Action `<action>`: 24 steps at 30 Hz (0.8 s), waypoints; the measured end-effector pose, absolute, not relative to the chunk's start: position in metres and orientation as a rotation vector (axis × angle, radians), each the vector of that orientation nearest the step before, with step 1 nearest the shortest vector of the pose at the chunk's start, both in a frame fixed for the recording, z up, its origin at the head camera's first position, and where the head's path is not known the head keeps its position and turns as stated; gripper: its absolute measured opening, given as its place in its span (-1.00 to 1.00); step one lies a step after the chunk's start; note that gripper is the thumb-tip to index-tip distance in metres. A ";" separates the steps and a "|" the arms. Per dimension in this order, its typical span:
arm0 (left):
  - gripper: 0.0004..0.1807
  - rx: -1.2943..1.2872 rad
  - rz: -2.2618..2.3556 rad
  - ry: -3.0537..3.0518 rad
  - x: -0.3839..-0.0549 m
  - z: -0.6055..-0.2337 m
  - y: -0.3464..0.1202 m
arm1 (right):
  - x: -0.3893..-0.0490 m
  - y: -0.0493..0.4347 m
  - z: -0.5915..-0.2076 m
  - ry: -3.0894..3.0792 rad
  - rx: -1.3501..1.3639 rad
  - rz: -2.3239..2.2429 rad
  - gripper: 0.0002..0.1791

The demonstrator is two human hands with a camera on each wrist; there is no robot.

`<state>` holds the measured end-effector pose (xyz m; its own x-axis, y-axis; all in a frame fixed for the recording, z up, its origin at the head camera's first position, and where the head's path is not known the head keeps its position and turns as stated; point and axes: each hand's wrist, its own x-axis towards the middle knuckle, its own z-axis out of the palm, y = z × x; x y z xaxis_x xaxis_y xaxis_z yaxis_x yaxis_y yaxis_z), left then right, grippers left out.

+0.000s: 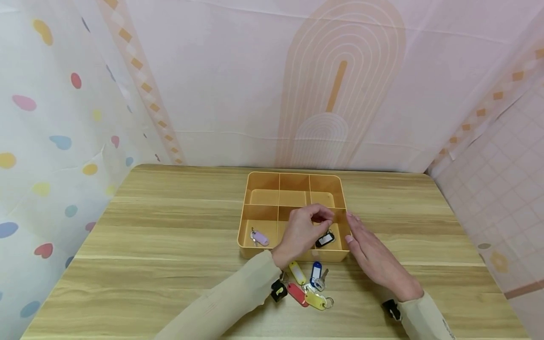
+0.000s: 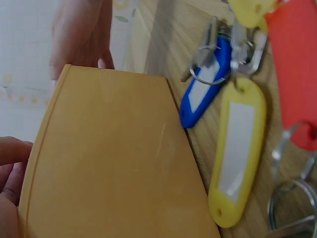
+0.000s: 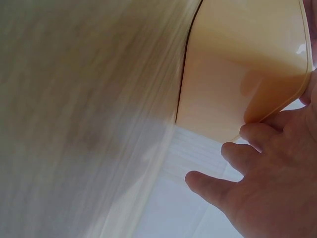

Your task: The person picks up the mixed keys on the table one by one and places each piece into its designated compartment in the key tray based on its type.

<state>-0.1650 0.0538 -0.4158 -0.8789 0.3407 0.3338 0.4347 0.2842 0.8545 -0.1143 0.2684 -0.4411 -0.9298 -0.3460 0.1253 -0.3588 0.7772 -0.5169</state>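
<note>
In the head view my left hand (image 1: pixel 302 231) reaches into the front right compartment of an orange divided box (image 1: pixel 293 255). Its thumb and forefinger pinch at the ring end of a black key tag (image 1: pixel 325 240), just above the compartment floor. My right hand (image 1: pixel 376 252) rests with its fingers extended along the box's right side, fingertips right at the rim; the right wrist view shows several of these fingers (image 3: pixel 247 153) beside the wall. A lilac key tag (image 1: pixel 260 238) with a key lies in the front left compartment.
Before the box lie a blue key tag (image 1: pixel 316 271) with keys, a yellow key tag (image 1: pixel 296 273), a red key tag (image 1: pixel 297 294) and another yellow key tag (image 1: pixel 314 301). The wooden table (image 1: pixel 170 226) meets patterned cloth (image 1: pixel 221 94) at the back.
</note>
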 end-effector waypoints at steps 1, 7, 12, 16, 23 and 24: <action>-0.85 -0.750 -1.659 -2.445 -0.165 -0.417 0.054 | -0.115 0.269 -0.441 -2.940 0.583 0.863 -0.34; -0.72 -0.765 -1.626 -2.449 -0.166 -0.419 0.055 | -0.116 0.270 -0.442 -2.945 0.582 0.868 -0.33; -0.59 -0.751 -1.583 -2.495 -0.165 -0.419 0.054 | -0.116 0.270 -0.442 -2.954 0.576 0.868 -0.33; -0.43 -0.743 -1.535 -2.537 -0.163 -0.418 0.053 | -0.117 0.269 -0.442 -2.960 0.578 0.871 -0.34; -0.18 -0.869 -1.461 -2.541 -0.161 -0.411 0.044 | -0.118 0.269 -0.441 -2.950 0.587 0.866 -0.33; -0.17 -0.890 -1.450 -2.536 -0.160 -0.410 0.042 | -0.118 0.270 -0.440 -2.949 0.585 0.867 -0.33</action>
<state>-0.1605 0.0418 -0.4098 -0.8266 0.4416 0.3489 0.5246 0.3804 0.7616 -0.1176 0.2699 -0.4404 -0.9300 -0.3490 0.1154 -0.3560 0.7764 -0.5201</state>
